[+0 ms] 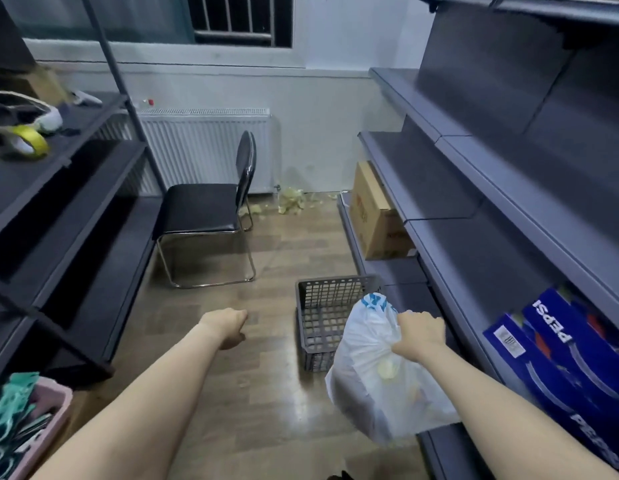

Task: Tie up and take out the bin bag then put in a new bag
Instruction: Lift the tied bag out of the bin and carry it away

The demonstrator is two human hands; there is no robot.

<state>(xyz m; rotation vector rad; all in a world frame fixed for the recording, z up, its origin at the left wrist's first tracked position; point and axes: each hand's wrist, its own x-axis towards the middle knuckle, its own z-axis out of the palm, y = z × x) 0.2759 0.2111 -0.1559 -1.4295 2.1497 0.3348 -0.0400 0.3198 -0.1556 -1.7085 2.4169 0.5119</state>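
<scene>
A full white plastic bin bag (pixel 380 386) with blue print hangs in the air in front of a dark grey lattice bin (pixel 327 313) that stands on the wooden floor beside the right-hand shelving. My right hand (pixel 420 332) grips the gathered neck of the bag from above. No bag lines the visible part of the bin. My left hand (pixel 228 325) is held out over the floor to the left of the bin, fingers curled under, and holds nothing that I can see.
Dark shelving runs down both sides. A black chair (pixel 211 206) stands ahead on the left, before a white radiator (pixel 204 147). Yellowish scraps (pixel 292 200) litter the far floor. A cardboard box (pixel 374 213) and blue Pepsi cartons (pixel 571 358) sit on the right shelves.
</scene>
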